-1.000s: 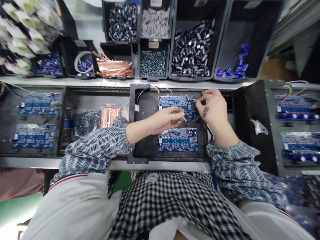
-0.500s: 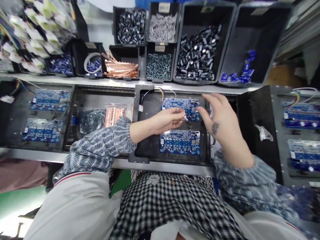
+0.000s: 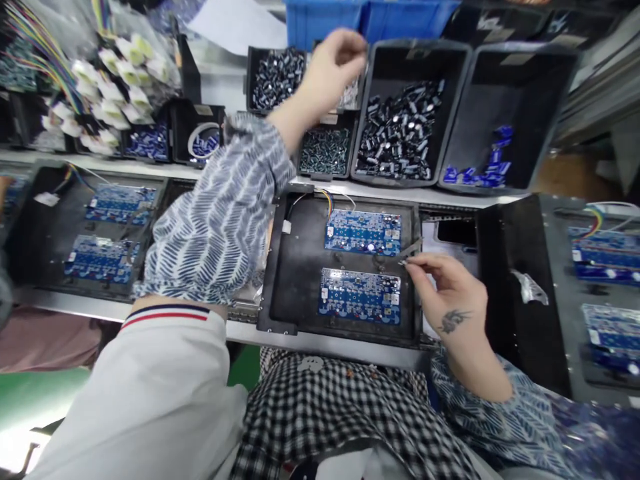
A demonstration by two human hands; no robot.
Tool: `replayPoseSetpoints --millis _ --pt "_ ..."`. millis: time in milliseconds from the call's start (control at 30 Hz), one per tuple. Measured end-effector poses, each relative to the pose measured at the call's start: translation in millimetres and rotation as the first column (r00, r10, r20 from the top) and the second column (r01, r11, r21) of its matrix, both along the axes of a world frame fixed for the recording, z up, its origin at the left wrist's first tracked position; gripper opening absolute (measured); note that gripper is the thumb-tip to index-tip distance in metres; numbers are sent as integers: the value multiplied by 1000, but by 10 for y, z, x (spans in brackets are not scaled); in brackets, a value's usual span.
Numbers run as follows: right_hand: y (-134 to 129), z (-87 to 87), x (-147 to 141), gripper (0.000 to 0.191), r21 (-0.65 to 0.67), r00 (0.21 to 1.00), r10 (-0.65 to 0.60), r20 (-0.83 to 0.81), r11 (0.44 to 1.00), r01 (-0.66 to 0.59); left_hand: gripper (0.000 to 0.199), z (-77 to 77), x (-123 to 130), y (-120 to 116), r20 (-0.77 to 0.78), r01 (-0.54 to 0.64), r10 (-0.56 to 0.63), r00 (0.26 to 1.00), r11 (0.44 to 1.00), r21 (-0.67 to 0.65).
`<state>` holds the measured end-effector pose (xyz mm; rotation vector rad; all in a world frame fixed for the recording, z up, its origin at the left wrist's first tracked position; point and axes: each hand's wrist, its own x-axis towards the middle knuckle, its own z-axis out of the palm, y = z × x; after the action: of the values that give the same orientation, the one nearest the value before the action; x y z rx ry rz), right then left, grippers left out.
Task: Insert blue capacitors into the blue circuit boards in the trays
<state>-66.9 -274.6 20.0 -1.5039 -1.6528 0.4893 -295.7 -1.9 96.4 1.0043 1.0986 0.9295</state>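
Head view: my left hand (image 3: 333,67) pinches shut over the bins (image 3: 327,150), fetching parts; my right hand (image 3: 450,293) pinches a part (image 3: 403,263) beside the lower board (image 3: 360,295), needs seating.

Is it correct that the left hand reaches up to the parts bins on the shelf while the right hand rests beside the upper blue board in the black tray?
Not quite. In the head view the left hand does reach up to the parts bins, but the right hand is beside the lower blue board in the black tray, not the upper one.

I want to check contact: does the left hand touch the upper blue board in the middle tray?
Apart. The head view shows the left hand raised over the bins, far above the upper blue board.
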Motion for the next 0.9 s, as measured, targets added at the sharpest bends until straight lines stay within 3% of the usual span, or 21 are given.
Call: replayPoseSetpoints --millis 100,133,233,300,400,500,700,900 --pt "-247 -32 60 8 -12 995 57 78 998 -56 39 -137 -270 273 -334 95 20 942 941 324" --pt "-330 -50 86 11 -21 992 68 111 998 -66 40 -237 -327 260 -416 164 -6 909 924 345" --pt "-503 -119 184 15 -52 969 78 235 996 -67 37 -563 -395 77 -608 377 -141 781 883 279" --pt "-533 -170 254 13 -70 948 43 316 997 -21 36 -717 -381 -42 -678 446 -195 709 868 216" --pt "-488 -245 313 13 -87 929 -36 369 994 73 33 -805 -329 -108 -752 475 -194 630 862 176" --pt "-436 -316 289 16 -91 938 -39 344 993 75 25 -795 -296 -99 -800 487 -184 571 860 150" --pt "-431 -409 192 15 -68 948 -75 309 993 101 19 -837 -283 -74 -795 462 -166 583 873 156" --pt "-433 -442 163 14 -37 918 -134 374 987 159 29 -763 -248 -79 -650 262 -166 741 964 53"
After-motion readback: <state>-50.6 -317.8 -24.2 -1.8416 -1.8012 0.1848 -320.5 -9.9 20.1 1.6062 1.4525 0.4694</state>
